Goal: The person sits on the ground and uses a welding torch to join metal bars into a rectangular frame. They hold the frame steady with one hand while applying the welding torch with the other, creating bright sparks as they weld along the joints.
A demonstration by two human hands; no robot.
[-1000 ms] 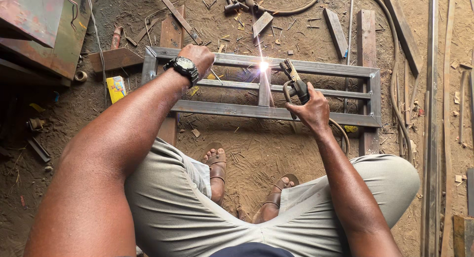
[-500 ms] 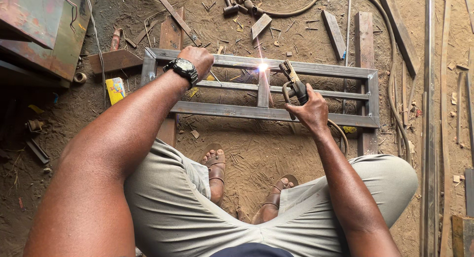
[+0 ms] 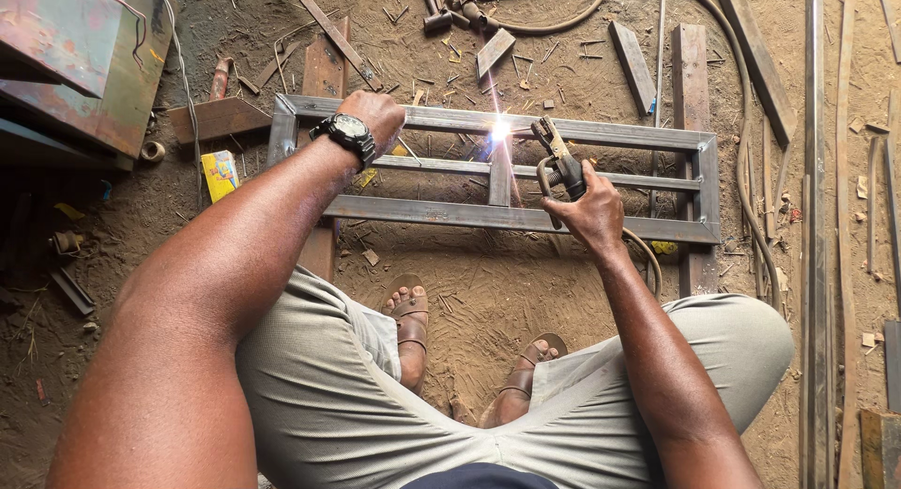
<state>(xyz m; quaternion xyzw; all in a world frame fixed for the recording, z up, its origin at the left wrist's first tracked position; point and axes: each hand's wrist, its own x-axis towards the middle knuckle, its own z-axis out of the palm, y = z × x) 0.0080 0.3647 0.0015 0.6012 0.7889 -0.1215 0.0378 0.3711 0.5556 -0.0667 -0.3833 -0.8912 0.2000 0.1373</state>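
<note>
Nearest, two sandalled feet (image 3: 413, 325) rest on the dirt floor (image 3: 488, 273) just short of the frame (image 3: 526, 217). The right hand (image 3: 587, 212), over the frame's near bar, has its grip wrapped tight round the electrode holder (image 3: 560, 160), whose tip meets a bright arc (image 3: 500, 130) at the frame's far bar. The left hand (image 3: 375, 114), fingers curled, presses that far bar near its left corner. Beyond the frame lie metal scraps (image 3: 495, 50).
</note>
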